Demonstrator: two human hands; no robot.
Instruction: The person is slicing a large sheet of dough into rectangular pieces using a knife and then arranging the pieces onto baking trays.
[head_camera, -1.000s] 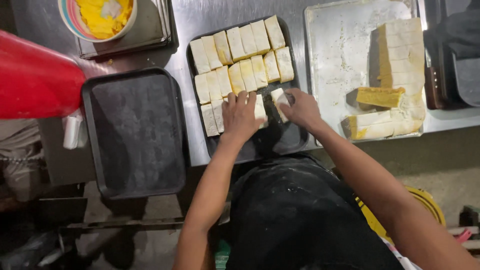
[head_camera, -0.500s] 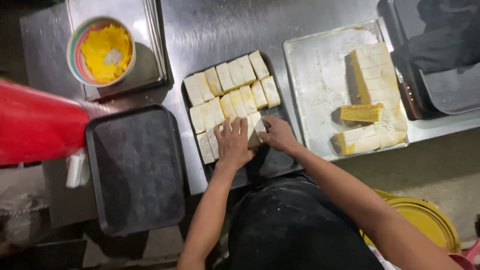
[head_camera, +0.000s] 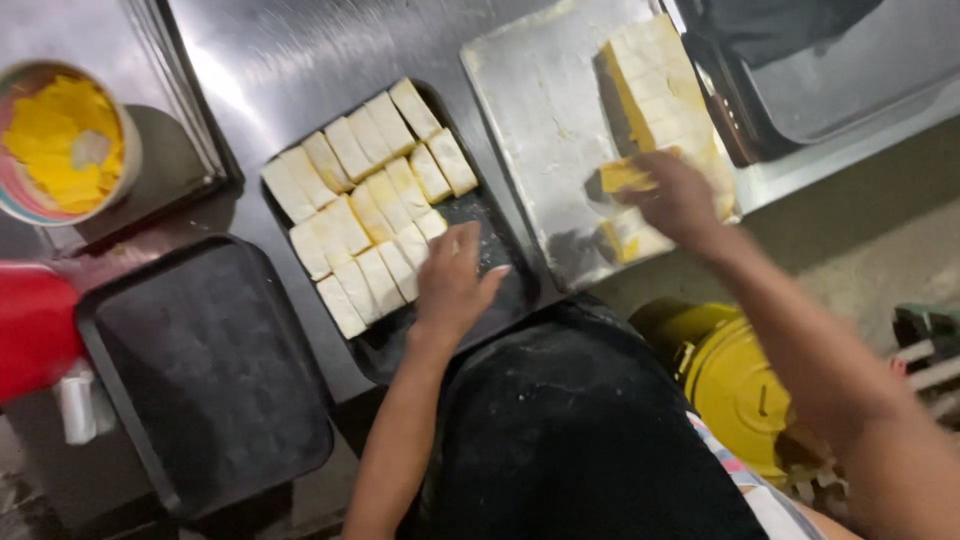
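Head view: right hand (head_camera: 675, 200) grasps yellow block (head_camera: 624, 176) (long axis crosswise), left hand (head_camera: 455, 283) flat.

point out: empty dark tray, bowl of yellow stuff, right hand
empty dark tray (head_camera: 200, 380), head view, bare middle of its floor
bowl of yellow stuff (head_camera: 128, 170), head view, right rim
right hand (head_camera: 675, 200), head view, back of the hand

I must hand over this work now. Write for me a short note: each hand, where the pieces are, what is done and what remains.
Left hand: open, flat on the dark tray beside the laid pieces.
Right hand: on the cut block on the metal sheet; grip cannot be told.
Done: three rows of pale pieces fill most of the tray.
Left: the tray's near corner is bare; the second dark tray holds nothing.
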